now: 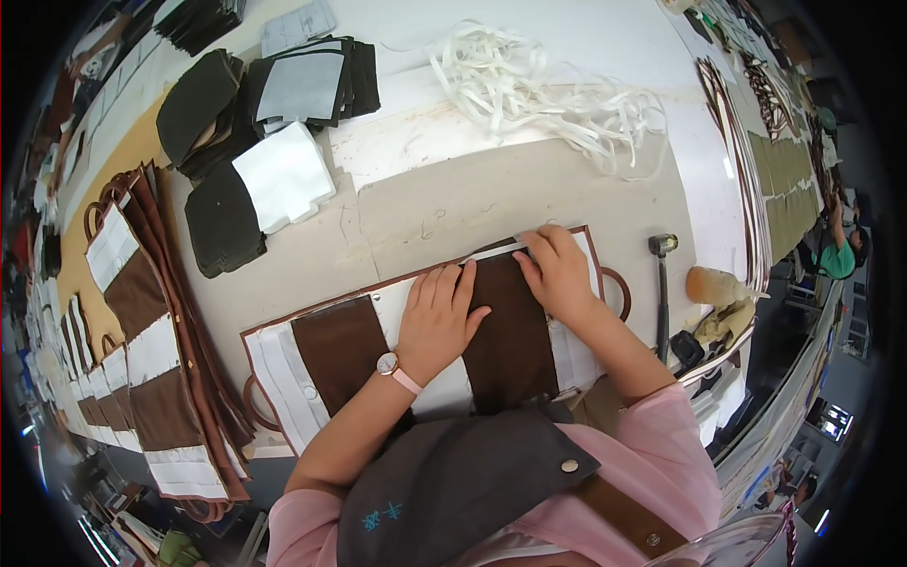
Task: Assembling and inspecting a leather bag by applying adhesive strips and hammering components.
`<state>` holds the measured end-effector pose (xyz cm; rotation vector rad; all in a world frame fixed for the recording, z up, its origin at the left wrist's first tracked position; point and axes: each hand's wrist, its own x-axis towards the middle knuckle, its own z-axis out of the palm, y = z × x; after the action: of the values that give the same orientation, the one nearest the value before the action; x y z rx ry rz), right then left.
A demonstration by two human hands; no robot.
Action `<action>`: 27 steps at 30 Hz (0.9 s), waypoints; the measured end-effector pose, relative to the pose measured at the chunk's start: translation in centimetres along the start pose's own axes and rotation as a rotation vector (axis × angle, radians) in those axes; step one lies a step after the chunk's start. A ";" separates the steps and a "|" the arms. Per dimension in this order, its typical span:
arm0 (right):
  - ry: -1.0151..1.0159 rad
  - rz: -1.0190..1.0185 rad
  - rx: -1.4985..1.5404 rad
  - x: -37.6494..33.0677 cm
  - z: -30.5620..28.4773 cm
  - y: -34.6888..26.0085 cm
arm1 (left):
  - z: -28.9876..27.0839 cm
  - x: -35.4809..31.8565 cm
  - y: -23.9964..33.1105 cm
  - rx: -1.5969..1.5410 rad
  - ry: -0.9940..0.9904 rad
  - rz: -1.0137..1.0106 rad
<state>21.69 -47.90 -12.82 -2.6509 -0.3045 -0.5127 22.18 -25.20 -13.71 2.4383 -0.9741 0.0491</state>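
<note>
A flat bag panel (510, 340) with white and brown sections, brown edging and a loop handle at each end lies on the table before me. My left hand (436, 317) rests flat on it, fingers spread and fingertips near the far edge. My right hand (559, 276) is at that same edge, further right. Its thumb and forefinger close on a narrow white strip (496, 251), which runs along the edge toward my left fingertips. The strip's right end is hidden under the right fingers.
Brown and white bag panels (156, 378) are stacked at the left. Beyond lie dark cut pieces (225, 217), white pieces (283, 175) and a tangle of white tape (529, 90). On the right are a hammer (663, 283), a yellowish bottle (713, 285) and a small black object (687, 348).
</note>
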 end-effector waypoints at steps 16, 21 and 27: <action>-0.241 0.104 -0.279 1.8 0.3 5.4 | 0.2 0.0 0.1 0.008 0.012 -0.004; -0.093 0.049 -0.294 2.5 -1.0 3.9 | 0.0 0.0 0.0 0.041 -0.040 -0.035; -0.093 -0.100 0.011 -1.9 0.2 -2.7 | 0.2 0.1 0.1 0.001 0.012 -0.011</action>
<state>19.21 -45.69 -12.75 -2.6636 -0.4685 -0.4176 22.17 -25.42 -13.88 2.4413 -0.9555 0.0608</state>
